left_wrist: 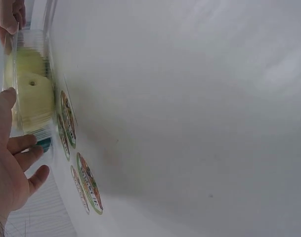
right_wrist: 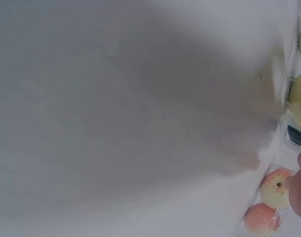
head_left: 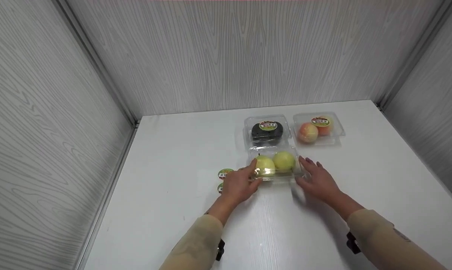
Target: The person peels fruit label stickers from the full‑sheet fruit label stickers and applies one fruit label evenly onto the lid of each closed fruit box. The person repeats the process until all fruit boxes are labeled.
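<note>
A clear plastic fruit box (head_left: 282, 175) with two yellow-green fruits (head_left: 284, 161) inside is at the middle of the table, just in front of the box with the dark item. My left hand (head_left: 240, 184) grips its left end, thumb at the near edge and index finger along the top. At the opposite end, my right hand (head_left: 319, 183) holds the box between thumb and fingers. The left wrist view shows the fruits (left_wrist: 35, 101) through the side wall, with both hands on the box. Round stickers (head_left: 226, 173) lie beside my left hand, partly covered by it.
Behind stands a clear box with a dark item (head_left: 267, 134) and a round label. To its right, another labelled box contains red-yellow fruits (head_left: 308, 132). Woodgrain panels (head_left: 226, 56) enclose the white table (head_left: 166, 195) at the back and sides.
</note>
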`<state>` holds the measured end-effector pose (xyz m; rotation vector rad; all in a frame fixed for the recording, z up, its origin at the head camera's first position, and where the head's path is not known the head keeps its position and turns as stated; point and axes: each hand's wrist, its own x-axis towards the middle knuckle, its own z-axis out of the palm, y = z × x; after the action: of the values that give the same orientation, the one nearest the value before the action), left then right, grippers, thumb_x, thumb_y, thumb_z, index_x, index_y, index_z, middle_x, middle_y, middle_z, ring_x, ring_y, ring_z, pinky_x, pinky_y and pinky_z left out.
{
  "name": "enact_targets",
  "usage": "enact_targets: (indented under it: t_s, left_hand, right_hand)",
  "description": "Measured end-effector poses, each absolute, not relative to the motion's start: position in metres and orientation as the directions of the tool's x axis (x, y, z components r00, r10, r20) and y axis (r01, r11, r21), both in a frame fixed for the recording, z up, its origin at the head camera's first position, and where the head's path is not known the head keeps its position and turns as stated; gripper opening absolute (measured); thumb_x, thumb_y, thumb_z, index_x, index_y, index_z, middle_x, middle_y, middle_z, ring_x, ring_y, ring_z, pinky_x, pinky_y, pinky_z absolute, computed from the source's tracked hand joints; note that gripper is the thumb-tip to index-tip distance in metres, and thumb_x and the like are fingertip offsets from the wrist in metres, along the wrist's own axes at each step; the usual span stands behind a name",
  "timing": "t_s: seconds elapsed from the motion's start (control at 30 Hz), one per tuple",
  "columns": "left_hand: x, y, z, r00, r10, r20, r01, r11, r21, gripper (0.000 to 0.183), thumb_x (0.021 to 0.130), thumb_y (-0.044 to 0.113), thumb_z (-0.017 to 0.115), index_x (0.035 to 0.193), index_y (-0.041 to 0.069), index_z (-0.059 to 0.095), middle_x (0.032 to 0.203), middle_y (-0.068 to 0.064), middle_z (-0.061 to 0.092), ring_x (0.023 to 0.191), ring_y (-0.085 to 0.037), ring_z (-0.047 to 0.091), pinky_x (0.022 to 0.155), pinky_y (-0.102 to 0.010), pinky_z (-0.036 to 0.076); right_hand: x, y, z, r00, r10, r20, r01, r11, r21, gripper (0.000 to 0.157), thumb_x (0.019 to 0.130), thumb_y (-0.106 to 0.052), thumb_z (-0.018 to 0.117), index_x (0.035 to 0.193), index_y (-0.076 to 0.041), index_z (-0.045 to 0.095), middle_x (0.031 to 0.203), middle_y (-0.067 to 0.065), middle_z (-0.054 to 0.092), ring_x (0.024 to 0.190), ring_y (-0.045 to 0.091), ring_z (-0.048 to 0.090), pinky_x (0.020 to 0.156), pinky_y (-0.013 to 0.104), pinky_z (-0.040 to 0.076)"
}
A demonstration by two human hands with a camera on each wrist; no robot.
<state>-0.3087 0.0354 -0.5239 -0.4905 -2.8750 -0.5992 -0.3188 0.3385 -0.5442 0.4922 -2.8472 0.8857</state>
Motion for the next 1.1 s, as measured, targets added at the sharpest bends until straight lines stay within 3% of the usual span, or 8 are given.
enact_targets:
  t_s: [0.17, 0.33, 0.47, 0.6, 0.8, 1.1]
  left_hand:
    - [-0.309, 0.008, -0.524, -0.93, 0.27, 0.25, 0.345, 0.874, 0.342, 0.065, 0.102, 0.044, 0.066, 0.159, 0.016, 0.051, 0.134, -0.007, 0.073, 0.11, -0.026, 0.074, 0.096, -0.046, 0.056]
    - [-0.312, -0.025, -0.525, -0.948, 0.21, 0.239, 0.282, 0.903, 0.326, 0.061, 0.103, 0.041, 0.066, 0.156, 0.012, 0.054, 0.135, -0.011, 0.071, 0.118, -0.03, 0.071, 0.1, -0.051, 0.054]
    - [-0.313, -0.044, -0.528, -0.967, 0.158, 0.198, 0.217, 0.919, 0.328, 0.061, 0.104, 0.041, 0.065, 0.155, 0.01, 0.055, 0.144, -0.014, 0.066, 0.132, -0.033, 0.063, 0.105, -0.054, 0.051]
    - [-0.314, -0.055, -0.529, -0.977, 0.122, 0.172, 0.174, 0.927, 0.333, 0.061, 0.105, 0.041, 0.064, 0.156, 0.009, 0.054, 0.146, -0.015, 0.064, 0.136, -0.034, 0.06, 0.107, -0.055, 0.048]
    - [-0.318, -0.066, -0.533, -0.984, 0.077, 0.158, 0.126, 0.937, 0.326, 0.061, 0.105, 0.041, 0.064, 0.155, 0.007, 0.054, 0.148, -0.016, 0.063, 0.138, -0.036, 0.058, 0.109, -0.055, 0.047]
    - [-0.321, -0.074, -0.538, -0.993, 0.056, 0.108, 0.09, 0.938, 0.336, 0.062, 0.104, 0.04, 0.063, 0.154, 0.004, 0.054, 0.149, -0.02, 0.061, 0.142, -0.04, 0.053, 0.113, -0.056, 0.043]
  right_hand:
    - [-0.309, 0.33, -0.541, -0.886, -0.267, 0.379, -0.433, 0.769, -0.471, 0.073, 0.096, -0.021, 0.07, 0.158, 0.007, 0.042, 0.156, 0.026, 0.051, 0.15, 0.044, 0.041, 0.124, 0.063, 0.02]
    - [-0.298, 0.312, -0.538, -0.739, -0.39, 0.55, -0.62, 0.713, -0.327, 0.074, 0.088, -0.017, 0.077, 0.153, 0.007, 0.049, 0.15, 0.025, 0.057, 0.144, 0.045, 0.049, 0.119, 0.069, 0.026]
    - [-0.283, 0.287, -0.54, -0.622, -0.515, 0.589, -0.738, 0.637, -0.222, 0.074, 0.086, -0.02, 0.08, 0.15, 0.006, 0.054, 0.149, 0.022, 0.059, 0.141, 0.044, 0.053, 0.116, 0.069, 0.031]
    - [-0.269, 0.262, -0.545, -0.558, -0.616, 0.556, -0.798, 0.582, -0.156, 0.075, 0.085, -0.025, 0.081, 0.15, 0.003, 0.056, 0.151, 0.018, 0.059, 0.141, 0.04, 0.054, 0.114, 0.066, 0.036]
    - [-0.26, 0.234, -0.552, -0.54, -0.74, 0.401, -0.839, 0.511, -0.186, 0.075, 0.091, -0.03, 0.077, 0.154, 0.001, 0.051, 0.154, 0.018, 0.056, 0.144, 0.038, 0.051, 0.116, 0.065, 0.035]
    - [-0.259, 0.206, -0.554, -0.643, -0.746, 0.177, -0.753, 0.573, -0.322, 0.072, 0.105, -0.043, 0.059, 0.157, 0.005, 0.045, 0.16, 0.022, 0.048, 0.152, 0.04, 0.04, 0.123, 0.062, 0.026]
